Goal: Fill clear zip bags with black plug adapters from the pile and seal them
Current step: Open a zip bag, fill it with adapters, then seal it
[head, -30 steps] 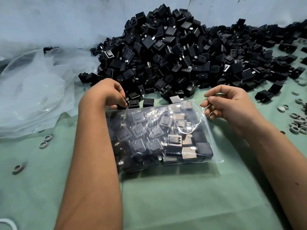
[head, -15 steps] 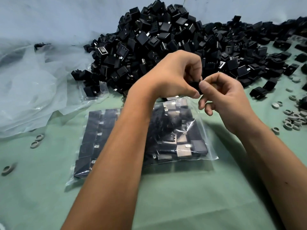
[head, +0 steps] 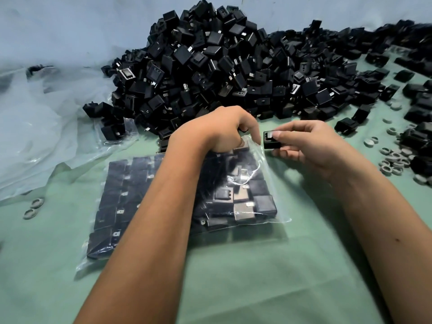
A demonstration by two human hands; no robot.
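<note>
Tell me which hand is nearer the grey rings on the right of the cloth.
Right. The right hand sits just left of the grey rings; the left hand is farther left, at the bag's mouth.

adapters: black | bag: clear | cloth: green | rings: grey

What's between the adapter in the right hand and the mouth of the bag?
Only the left hand. It grips the zip bag at its top edge, right beside the adapter pinched in the right hand. Nothing else visible lies in the short gap. Whether the mouth is open cannot be told.
</note>
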